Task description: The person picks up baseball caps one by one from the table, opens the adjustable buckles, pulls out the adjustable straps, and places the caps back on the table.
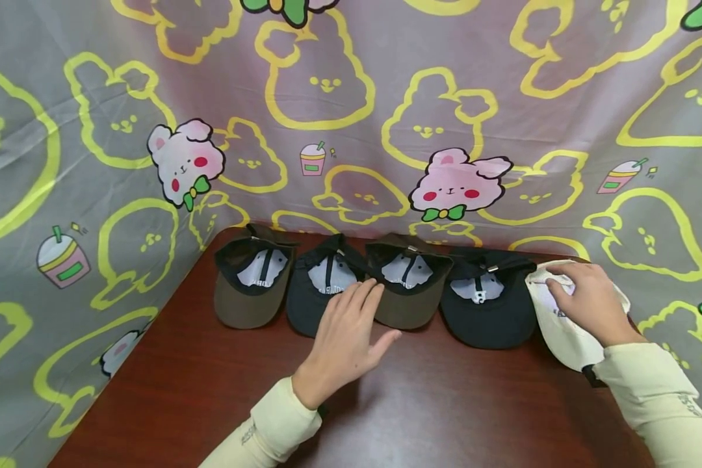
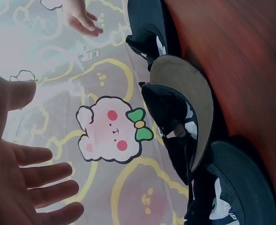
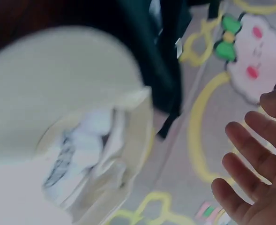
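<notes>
Five caps lie in a row with their insides facing up: a brown cap (image 1: 249, 309) at the left, a black cap (image 1: 301, 305), a second brown cap (image 1: 409, 312), another black cap (image 1: 488, 328) and a white cap (image 1: 567, 344) at the right. My left hand (image 1: 345, 331) is over the front of the middle caps, fingers extended, thumb apart, holding nothing. My right hand (image 1: 593, 302) is over the white cap with its fingers extended toward the left; in the right wrist view the fingers (image 3: 250, 159) are spread and hold nothing, beside the white cap (image 3: 67, 70).
The caps stand along the back edge of a dark red-brown table (image 1: 210, 403). Behind it and at the left hangs a grey cloth (image 1: 374, 52) printed with yellow outlines and pink-cheeked animals. A small dark object (image 1: 593, 377) shows beside the right sleeve.
</notes>
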